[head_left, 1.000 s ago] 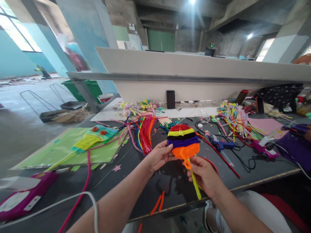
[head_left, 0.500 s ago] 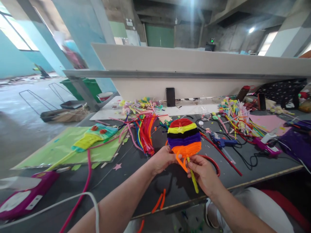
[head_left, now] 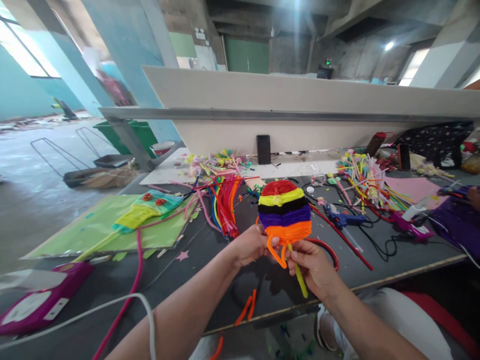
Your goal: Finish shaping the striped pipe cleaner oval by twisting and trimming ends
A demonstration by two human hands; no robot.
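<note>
Between my hands, above the grey table, is a pipe-cleaner craft with red, yellow, black, purple and orange bands. A fuzzy yellow stem sticks out below it. My left hand is closed on the craft's lower left edge, its fingertips partly hidden behind. My right hand pinches at the base, where the stem meets the orange band. An orange pipe cleaner bends down from that band, and its lower end reaches my right fingertips. Loose orange pieces lie near the table's front edge.
Left are a green sheet with a turquoise-and-yellow craft and a magenta power strip. Beyond lies a pipe-cleaner bundle and an upright phone. Right is a blue glue gun with cables. Another person's hand shows far right.
The loose orange pipe cleaner bows out slightly more to the left. My right fingers have shifted a little at the stem. Another person's hand has come in at the right edge.
</note>
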